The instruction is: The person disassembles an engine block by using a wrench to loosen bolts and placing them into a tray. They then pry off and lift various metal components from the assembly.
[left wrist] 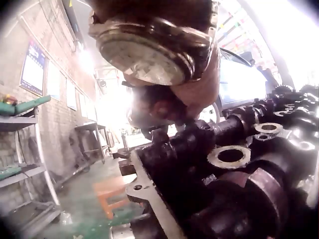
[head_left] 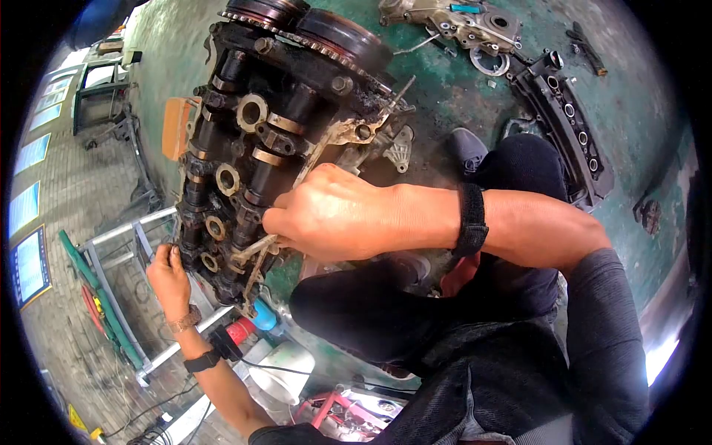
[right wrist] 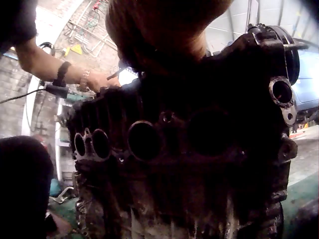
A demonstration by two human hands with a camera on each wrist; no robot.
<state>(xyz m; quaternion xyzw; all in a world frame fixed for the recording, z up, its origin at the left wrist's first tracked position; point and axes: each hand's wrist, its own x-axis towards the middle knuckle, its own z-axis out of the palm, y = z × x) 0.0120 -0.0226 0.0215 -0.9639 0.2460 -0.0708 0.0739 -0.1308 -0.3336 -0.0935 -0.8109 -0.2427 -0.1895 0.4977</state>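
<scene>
A greasy engine (head_left: 278, 159) fills the middle of the head view, its camshafts exposed and two toothed sprockets (head_left: 337, 37) at its far end. My right hand (head_left: 326, 211), fingers curled, grips a thin pale metal bar (head_left: 254, 248) along the near right edge; most of the bar is hidden in the fist. At the opposite, left edge, the bent fingers of my left hand (head_left: 169, 280) hold the engine's rim. In the left wrist view those fingers (left wrist: 162, 109) are dark, over the camshaft (left wrist: 174, 144). Round ports (right wrist: 144, 140) line the engine's side in the right wrist view.
A black valve cover (head_left: 567, 122) and a metal casing (head_left: 471, 28) lie on the green floor at right. An orange stool (head_left: 176, 128) stands behind the engine. To the left is a metal rack (head_left: 122, 289). Below it sits a white bucket (head_left: 285, 371), with a cable across it.
</scene>
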